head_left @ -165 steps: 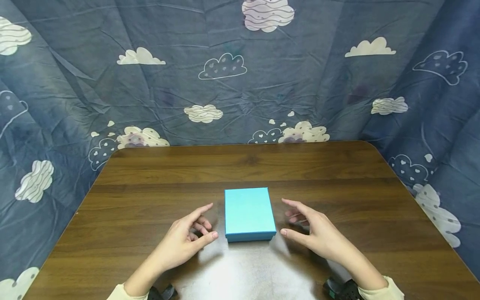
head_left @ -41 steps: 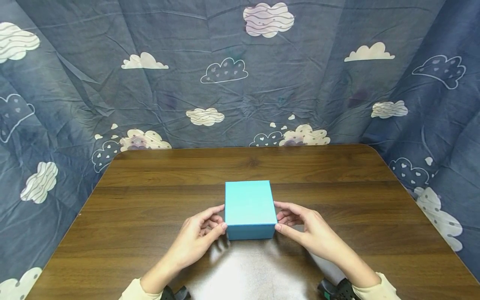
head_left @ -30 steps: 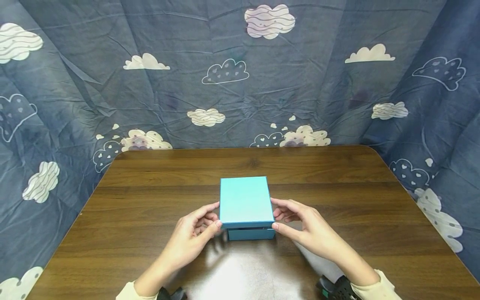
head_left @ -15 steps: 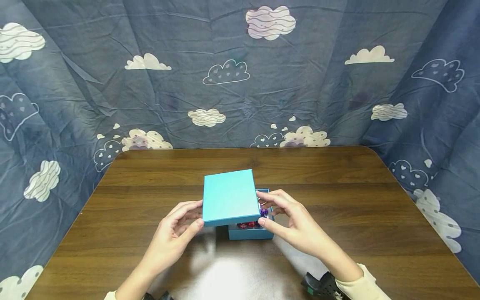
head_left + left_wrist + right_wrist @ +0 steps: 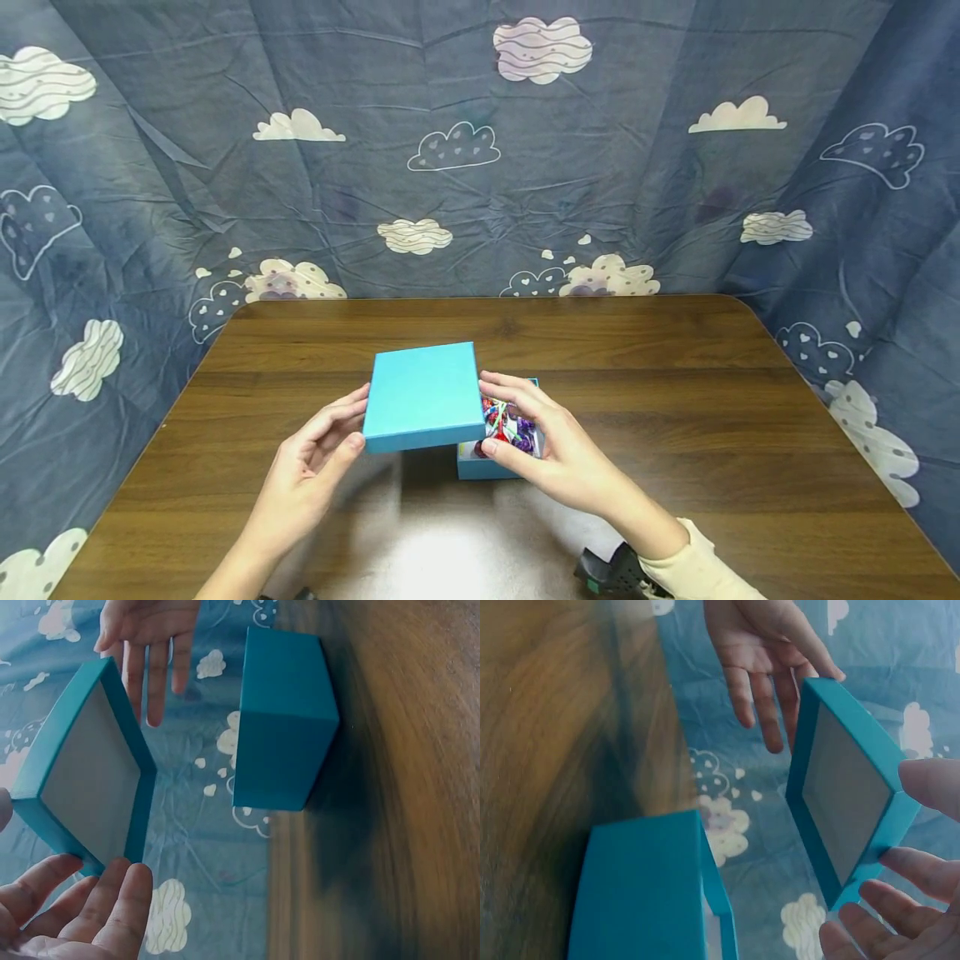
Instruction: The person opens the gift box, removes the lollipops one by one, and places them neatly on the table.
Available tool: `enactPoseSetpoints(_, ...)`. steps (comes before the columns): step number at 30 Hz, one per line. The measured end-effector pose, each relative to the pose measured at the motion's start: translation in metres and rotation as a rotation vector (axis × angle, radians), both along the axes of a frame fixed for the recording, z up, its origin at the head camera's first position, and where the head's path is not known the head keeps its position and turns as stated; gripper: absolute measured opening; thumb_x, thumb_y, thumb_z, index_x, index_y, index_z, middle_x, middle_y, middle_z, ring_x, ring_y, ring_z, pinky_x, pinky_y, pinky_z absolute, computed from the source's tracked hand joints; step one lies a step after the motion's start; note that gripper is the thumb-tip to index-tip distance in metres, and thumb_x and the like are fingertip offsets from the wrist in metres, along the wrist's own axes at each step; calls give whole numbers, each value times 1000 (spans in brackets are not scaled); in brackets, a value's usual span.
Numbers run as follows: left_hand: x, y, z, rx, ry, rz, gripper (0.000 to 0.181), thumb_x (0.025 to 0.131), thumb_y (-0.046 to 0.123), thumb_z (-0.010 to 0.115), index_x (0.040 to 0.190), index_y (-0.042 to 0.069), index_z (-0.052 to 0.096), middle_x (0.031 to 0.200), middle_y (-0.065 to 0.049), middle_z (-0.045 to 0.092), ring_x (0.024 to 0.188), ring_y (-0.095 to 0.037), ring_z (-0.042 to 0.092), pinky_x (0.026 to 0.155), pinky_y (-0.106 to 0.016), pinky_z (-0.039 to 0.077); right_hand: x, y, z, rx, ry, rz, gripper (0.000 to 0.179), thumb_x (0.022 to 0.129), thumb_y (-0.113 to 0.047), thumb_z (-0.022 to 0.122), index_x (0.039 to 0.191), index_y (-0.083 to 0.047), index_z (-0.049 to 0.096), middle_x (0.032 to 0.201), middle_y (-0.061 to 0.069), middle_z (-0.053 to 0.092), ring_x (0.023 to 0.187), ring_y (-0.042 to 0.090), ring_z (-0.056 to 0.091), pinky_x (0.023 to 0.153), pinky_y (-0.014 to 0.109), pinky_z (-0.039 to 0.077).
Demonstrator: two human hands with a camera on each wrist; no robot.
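Observation:
A light-blue box lid (image 5: 423, 392) is raised, slightly tilted, to the left of and above its open box (image 5: 487, 471) in the head view. My left hand (image 5: 300, 483) holds the lid's left side between thumb and fingers. At the opposite side my right hand (image 5: 562, 458) holds it, thumb near the front corner, and this hand covers part of the box. Shiny red and purple wrapped pieces (image 5: 521, 435), some with thin pale sticks, lie in the box. Both wrist views show the lid's pale hollow underside, for instance the inner face (image 5: 90, 780) in the left one.
The box stands on a brown wooden table (image 5: 675, 400) with rounded far corners. Behind it hangs a blue cloth (image 5: 600, 192) printed with clouds. A black device (image 5: 618, 571) is strapped at the right wrist, by a pale-yellow sleeve (image 5: 697, 567).
The hands first hovered beside the closed box, then took hold of the lid, lifted it off and carried it left. The box's contents have come into view; the box stayed put.

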State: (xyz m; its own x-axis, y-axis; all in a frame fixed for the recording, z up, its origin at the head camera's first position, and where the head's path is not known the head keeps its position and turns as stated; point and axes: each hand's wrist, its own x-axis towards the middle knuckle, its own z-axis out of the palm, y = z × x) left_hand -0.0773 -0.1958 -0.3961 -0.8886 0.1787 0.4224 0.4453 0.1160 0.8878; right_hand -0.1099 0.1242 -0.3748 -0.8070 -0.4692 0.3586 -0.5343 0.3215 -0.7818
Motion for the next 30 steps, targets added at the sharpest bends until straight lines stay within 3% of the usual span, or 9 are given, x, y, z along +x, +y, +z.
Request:
enactPoseSetpoints(4, 3, -7, 2, -3, 4, 22, 32, 109, -2, 57, 140, -6, 62, 160, -3, 58, 138, -5, 62, 109, -16, 52, 0, -9, -3, -18, -17, 25, 57, 101, -20, 77, 155, -21, 57, 165, 0, 52, 151, 22, 51, 123, 30, 44)
enactPoseSetpoints(10, 4, -16, 6, -18, 34, 68, 33, 108, -10, 48, 137, -4, 64, 155, 2, 63, 135, -3, 63, 105, -14, 53, 0, -19, -4, -49, -44, 50, 58, 99, -20, 79, 153, -20, 58, 159, 0, 57, 139, 22, 59, 118, 37, 51)
enactPoseSetpoints(17, 6, -25, 13, -61, 66, 131, 37, 113, -4, 38, 141, -6, 62, 144, 7, 70, 122, -2, 69, 99, -13, 54, 2, -29, -4, -59, -17, 54, 52, 99, -17, 78, 149, -17, 62, 150, 1, 63, 129, 13, 58, 107, 30, 55)
enactPoseSetpoints(20, 7, -29, 13, -18, 77, 111, 37, 112, -6, 38, 141, -8, 60, 140, 4, 72, 119, -4, 70, 101, -14, 54, 3, -33, -5, -73, -18, 52, 51, 99, -18, 77, 148, -16, 63, 149, 1, 64, 131, 16, 58, 106, 28, 54)
enactPoseSetpoints(25, 8, -31, 11, 35, 84, 79, 37, 111, -9, 37, 141, -11, 58, 136, 0, 72, 120, -6, 70, 105, -15, 53, 5, -39, -7, -100, -15, 41, 53, 99, -17, 78, 149, -16, 62, 152, 1, 61, 142, 19, 55, 114, 29, 49)
enactPoseSetpoints(30, 10, -34, 10, 46, 66, 93, 35, 112, -6, 35, 138, -11, 59, 138, 0, 71, 124, -5, 69, 108, -15, 52, 5, -44, -10, -133, -17, 71, 51, 100, -13, 75, 149, -14, 61, 154, 2, 60, 149, 21, 52, 125, 29, 42)
